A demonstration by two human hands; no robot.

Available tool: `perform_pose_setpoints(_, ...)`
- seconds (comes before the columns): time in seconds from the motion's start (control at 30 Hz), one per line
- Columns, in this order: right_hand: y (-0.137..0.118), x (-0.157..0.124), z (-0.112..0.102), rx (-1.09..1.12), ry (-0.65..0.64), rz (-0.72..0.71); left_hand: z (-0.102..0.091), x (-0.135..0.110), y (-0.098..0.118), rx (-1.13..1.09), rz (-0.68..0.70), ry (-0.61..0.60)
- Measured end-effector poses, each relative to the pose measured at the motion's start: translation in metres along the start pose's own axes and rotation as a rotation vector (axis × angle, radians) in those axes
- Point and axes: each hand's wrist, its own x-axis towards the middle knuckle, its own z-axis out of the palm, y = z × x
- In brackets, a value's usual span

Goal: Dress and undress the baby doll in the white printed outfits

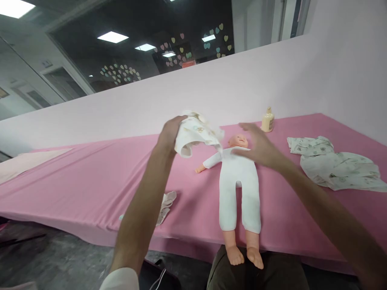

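Observation:
My left hand (171, 133) is closed around one side of a small white printed baby garment (196, 131), held up over the pink-covered table. The garment's far side is smeared by motion. My right hand (261, 148) is open, thumb and fingers apart, over the shoulder of a baby doll (238, 171). I cannot tell whether it touches the doll. The doll lies on its back with its head away from me. It has a white cloth body and bare feet that reach past the table's near edge. My right hand hides one of its arms.
A cream pump bottle (267, 121) stands near the wall. Printed baby clothes (341, 169) lie at the right. A small crumpled cloth (165, 207), partly behind my left forearm, rests near the front edge of the pink table cover (90, 181). A beige cloth (30, 161) lies far left.

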Motion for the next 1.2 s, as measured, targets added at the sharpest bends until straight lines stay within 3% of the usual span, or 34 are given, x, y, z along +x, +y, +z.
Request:
perform_pose_setpoints(0.07, -0.029, -0.011, 0.012, -0.087, -0.061, -0.127, 0.021, -0.021, -0.001, -0.095, -0.134, -0.189)
perform_pose_setpoints(0.13, -0.041, -0.020, 0.014, -0.123, -0.034, -0.147, 0.033, -0.034, -0.004, -0.113, -0.211, -0.278)
perform_pose_setpoints(0.2, -0.039, -0.023, 0.006, -0.020, -0.017, -0.039, 0.038, -0.039, -0.010, -0.088, -0.221, -0.309)
perform_pose_setpoints(0.33, -0.024, -0.017, -0.019, 0.429, 0.057, 0.287, 0.040, -0.033, -0.031, -0.077, -0.247, -0.380)
perform_pose_setpoints(0.47, -0.018, -0.011, -0.029, 0.675, 0.130, 0.451, 0.045, -0.028, -0.057, 0.081, -0.316, -0.387)
perform_pose_setpoints(0.57, -0.021, -0.011, -0.034, 0.690, 0.115, 0.493, 0.046, -0.026, -0.069, 0.307, -0.220, -0.379)
perform_pose_setpoints(0.63, -0.022, -0.011, -0.040, 0.671, 0.039, 0.521, 0.045, -0.023, -0.072, 0.435, -0.106, -0.347)
perform_pose_setpoints(0.73, -0.019, -0.010, -0.049, 0.647, -0.123, 0.581, 0.042, -0.031, -0.073, 0.543, 0.092, -0.188)
perform_pose_setpoints(0.8, -0.014, -0.008, -0.052, 0.643, -0.169, 0.613, 0.043, -0.049, -0.071, 0.566, 0.227, -0.107)
perform_pose_setpoints(0.87, -0.010, -0.007, -0.052, 0.655, -0.154, 0.618, 0.046, -0.073, -0.070, 0.601, 0.346, -0.161)
perform_pose_setpoints(0.93, -0.009, -0.007, -0.050, 0.677, -0.121, 0.593, 0.049, -0.093, -0.070, 0.723, 0.482, -0.293)
perform_pose_setpoints(1.0, -0.012, -0.008, -0.051, 0.677, -0.111, 0.549, 0.050, -0.099, -0.070, 0.849, 0.551, -0.349)
perform_pose_setpoints(1.1, -0.020, -0.012, -0.057, 0.581, -0.091, 0.486, 0.044, -0.086, -0.067, 0.925, 0.531, -0.288)
perform_pose_setpoints(1.2, -0.023, -0.013, -0.066, 0.446, 0.032, 0.411, 0.030, -0.067, -0.056, 0.892, 0.530, -0.139)
